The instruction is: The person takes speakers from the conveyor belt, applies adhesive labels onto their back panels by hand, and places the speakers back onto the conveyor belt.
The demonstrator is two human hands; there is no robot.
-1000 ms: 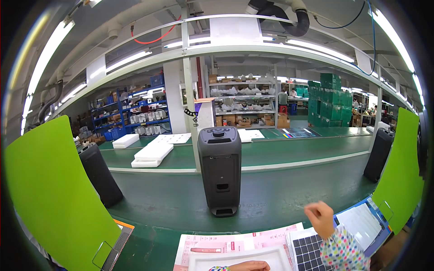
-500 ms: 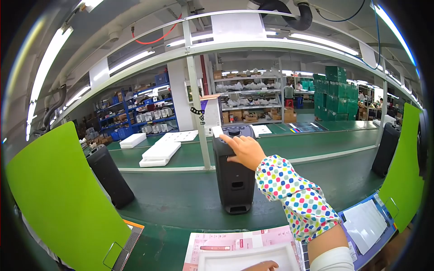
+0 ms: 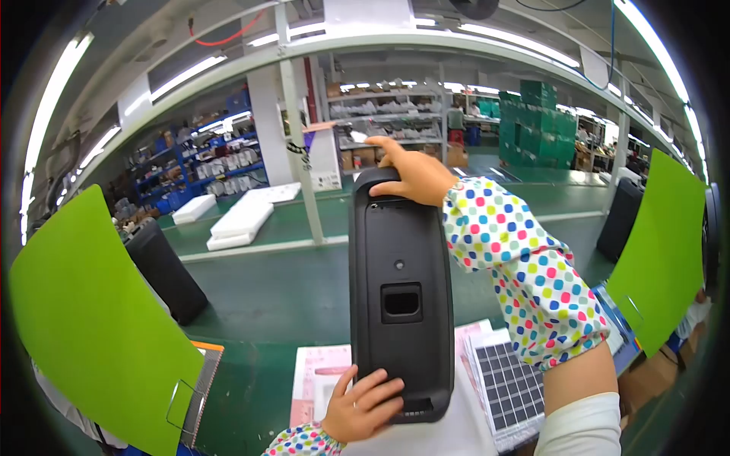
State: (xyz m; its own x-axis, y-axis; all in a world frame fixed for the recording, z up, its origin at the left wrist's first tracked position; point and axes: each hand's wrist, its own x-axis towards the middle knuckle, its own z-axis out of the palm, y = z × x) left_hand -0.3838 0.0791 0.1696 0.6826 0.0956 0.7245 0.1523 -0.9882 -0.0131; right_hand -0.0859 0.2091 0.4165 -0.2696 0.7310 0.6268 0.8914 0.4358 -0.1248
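Note:
A tall black speaker (image 3: 399, 304) stands close in front of me, its back with a square recess facing me. My right hand (image 3: 414, 176) grips its top end, thumb on the near face and index finger stretched out over the top with a small white piece at its tip. My left hand (image 3: 363, 406) lies against the speaker's lower left side, fingers spread over the surface. Beneath the speaker's lower end is a white tray (image 3: 475, 425), partly hidden, on pink printed sheets (image 3: 304, 380).
Green boards stand at left (image 3: 99, 319) and right (image 3: 658, 251). More black speakers stand at left (image 3: 167, 270) and right (image 3: 620, 220). A gridded panel (image 3: 511, 387) lies right of the tray. White foam blocks (image 3: 242, 220) lie behind the metal post (image 3: 300, 152).
The speaker has come nearer, over the tray. My right hand went from above the table to the speaker's top; my left hand has come onto its lower side. The view has shifted.

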